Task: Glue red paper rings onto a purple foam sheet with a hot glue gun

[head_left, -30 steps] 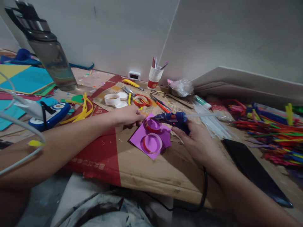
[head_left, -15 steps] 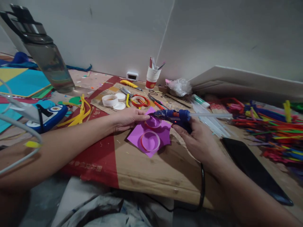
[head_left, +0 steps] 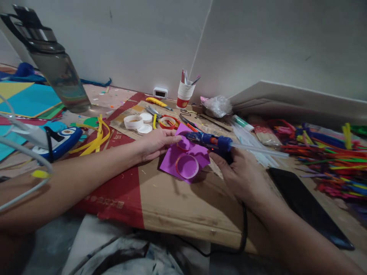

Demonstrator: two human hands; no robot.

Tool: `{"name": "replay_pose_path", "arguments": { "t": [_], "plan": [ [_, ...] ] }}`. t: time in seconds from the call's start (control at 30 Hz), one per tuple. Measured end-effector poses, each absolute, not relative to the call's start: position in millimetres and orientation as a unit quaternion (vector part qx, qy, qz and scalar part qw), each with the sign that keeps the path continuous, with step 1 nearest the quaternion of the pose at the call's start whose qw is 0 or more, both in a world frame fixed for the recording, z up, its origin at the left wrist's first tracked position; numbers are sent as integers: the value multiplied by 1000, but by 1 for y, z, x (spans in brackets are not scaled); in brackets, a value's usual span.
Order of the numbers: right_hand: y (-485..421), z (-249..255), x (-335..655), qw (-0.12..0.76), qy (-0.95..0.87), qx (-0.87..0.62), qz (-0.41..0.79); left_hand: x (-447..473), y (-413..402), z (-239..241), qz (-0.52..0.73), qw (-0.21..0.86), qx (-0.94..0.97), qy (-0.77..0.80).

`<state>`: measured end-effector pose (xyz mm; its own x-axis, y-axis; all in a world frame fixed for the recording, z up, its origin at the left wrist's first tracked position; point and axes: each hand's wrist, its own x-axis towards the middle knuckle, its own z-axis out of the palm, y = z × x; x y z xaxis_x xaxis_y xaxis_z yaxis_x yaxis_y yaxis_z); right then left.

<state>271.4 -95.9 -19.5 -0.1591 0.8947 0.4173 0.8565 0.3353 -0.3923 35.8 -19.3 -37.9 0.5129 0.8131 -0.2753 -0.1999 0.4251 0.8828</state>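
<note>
A purple paper sheet [head_left: 172, 160] lies on the cardboard [head_left: 177, 206] with two red rings on it. The nearer ring [head_left: 187, 166] stands free. My left hand [head_left: 156, 143] holds the sheet's far edge by the farther ring [head_left: 183, 144], fingers pinched on the paper. My right hand [head_left: 243, 175] grips a blue hot glue gun [head_left: 213, 142], its nozzle pointing left at the farther ring. A clear glue stick [head_left: 258, 149] sticks out of the gun's back. The gun's black cord [head_left: 243, 229] runs down off the near edge.
Behind lie white rings [head_left: 134, 121], red rings [head_left: 168, 122], scissors, a cutter and a paper cup [head_left: 184, 93] of pens. A water bottle [head_left: 54, 65] stands far left. Coloured pipe cleaners [head_left: 323, 156] and a black phone [head_left: 304, 206] lie right.
The purple sheet's far edge has lifted and shifted right under my left hand. The glue gun has tilted, its nozzle now lower at the farther ring.
</note>
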Motion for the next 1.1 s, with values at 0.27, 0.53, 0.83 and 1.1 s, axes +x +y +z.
{"name": "replay_pose_path", "arguments": {
  "t": [0.27,0.53,0.83,1.1],
  "plan": [
    [-94,-26,270,347,-757,-554,15,40,-27,-34,349,766,424,334],
    [-92,-31,275,356,-741,-564,-82,40,-27,-35,404,739,416,341],
    [-93,-36,276,374,-776,-497,-106,41,-30,-39,410,759,420,283],
    [-94,-32,270,385,-814,-432,-45,40,-28,-41,393,769,441,243]
  ]
}}
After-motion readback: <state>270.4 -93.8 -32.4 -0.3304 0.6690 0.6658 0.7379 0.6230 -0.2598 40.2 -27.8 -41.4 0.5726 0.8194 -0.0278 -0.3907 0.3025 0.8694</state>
